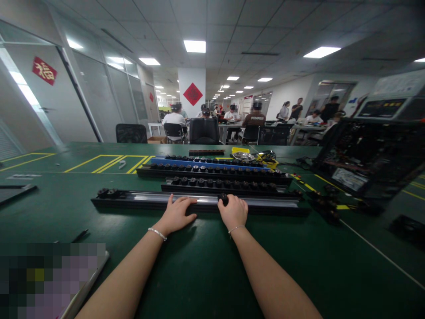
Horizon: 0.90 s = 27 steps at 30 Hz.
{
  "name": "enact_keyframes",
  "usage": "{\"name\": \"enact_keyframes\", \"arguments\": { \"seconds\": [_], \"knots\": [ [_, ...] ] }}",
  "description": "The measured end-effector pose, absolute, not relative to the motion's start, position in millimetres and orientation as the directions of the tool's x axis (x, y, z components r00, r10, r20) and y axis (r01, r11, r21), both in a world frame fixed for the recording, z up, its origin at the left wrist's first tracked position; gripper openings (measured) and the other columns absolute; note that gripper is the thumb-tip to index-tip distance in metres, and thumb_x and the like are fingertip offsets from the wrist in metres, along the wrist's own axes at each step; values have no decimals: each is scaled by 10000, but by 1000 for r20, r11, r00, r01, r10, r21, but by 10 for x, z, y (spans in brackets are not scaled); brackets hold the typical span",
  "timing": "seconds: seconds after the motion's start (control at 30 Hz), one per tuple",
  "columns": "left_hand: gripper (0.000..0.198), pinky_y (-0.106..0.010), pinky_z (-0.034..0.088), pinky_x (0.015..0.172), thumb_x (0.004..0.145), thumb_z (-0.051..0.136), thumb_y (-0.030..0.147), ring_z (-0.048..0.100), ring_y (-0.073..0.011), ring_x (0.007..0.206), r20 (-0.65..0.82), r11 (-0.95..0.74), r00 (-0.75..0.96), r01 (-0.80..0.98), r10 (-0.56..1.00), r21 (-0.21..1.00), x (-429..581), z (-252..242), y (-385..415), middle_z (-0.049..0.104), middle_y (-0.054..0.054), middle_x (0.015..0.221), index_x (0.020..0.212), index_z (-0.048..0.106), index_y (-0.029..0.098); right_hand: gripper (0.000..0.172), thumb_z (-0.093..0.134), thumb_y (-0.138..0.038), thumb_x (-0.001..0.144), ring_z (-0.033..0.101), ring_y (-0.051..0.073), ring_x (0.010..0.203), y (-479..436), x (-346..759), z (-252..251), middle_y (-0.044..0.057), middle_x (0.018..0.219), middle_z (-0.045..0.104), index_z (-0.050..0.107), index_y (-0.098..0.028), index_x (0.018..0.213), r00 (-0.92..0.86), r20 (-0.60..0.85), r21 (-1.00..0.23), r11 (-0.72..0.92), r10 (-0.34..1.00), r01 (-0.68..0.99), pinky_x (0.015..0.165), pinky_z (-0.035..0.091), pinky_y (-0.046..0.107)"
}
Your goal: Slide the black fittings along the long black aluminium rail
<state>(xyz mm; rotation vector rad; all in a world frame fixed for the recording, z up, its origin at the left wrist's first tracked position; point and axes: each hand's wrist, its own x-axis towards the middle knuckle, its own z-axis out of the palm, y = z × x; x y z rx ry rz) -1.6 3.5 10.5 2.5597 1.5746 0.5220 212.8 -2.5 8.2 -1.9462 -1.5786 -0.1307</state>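
Observation:
A long black rail (pixel 139 201) with a shiny metal channel lies crosswise on the green table in front of me. My left hand (pixel 177 215) rests on its near edge, fingers spread and thumb apart. With its fingers closed, my right hand (pixel 234 210) grips a small round black part (pixel 223 199) over the channel, right of the middle. Two similar black round parts (pixel 108 192) sit at the rail's left end. Behind it lies a shorter rail (pixel 229 185) carrying a row of such parts. The underside of the gripped part is hidden.
Further back are more filled rails with a blue strip (pixel 212 162), a metal dish (pixel 243 156) and a yellow tray (pixel 239 150). Loose black parts (pixel 327 201) lie right, before an open equipment case (pixel 368 155). A blurred-out flat object (pixel 66 279) lies front left. People sit beyond.

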Motion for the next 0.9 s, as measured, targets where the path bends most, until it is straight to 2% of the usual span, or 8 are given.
{"name": "enact_keyframes", "arguments": {
  "seconds": [0.5, 0.9],
  "knots": [
    [468, -618, -16, 1096, 788, 535, 431, 418, -248, 1273, 229, -460, 408, 848, 884, 263, -15, 129, 17, 574, -37, 1274, 1234, 478, 302, 254, 467, -369, 809, 567, 220, 903, -17, 2204, 88, 95, 892, 659, 612, -162, 840, 315, 429, -411, -128, 846, 903, 931, 269, 351],
    [457, -626, -19, 1090, 789, 541, 411, 431, -252, 1261, 238, -468, 413, 843, 879, 267, -14, 121, 27, 572, -45, 1279, 1229, 487, 302, 259, 461, -368, 802, 571, 231, 910, -2, 2274, 64, 95, 907, 664, 613, -166, 854, 348, 426, -410, -165, 835, 897, 999, 212, 403]
  ]
}}
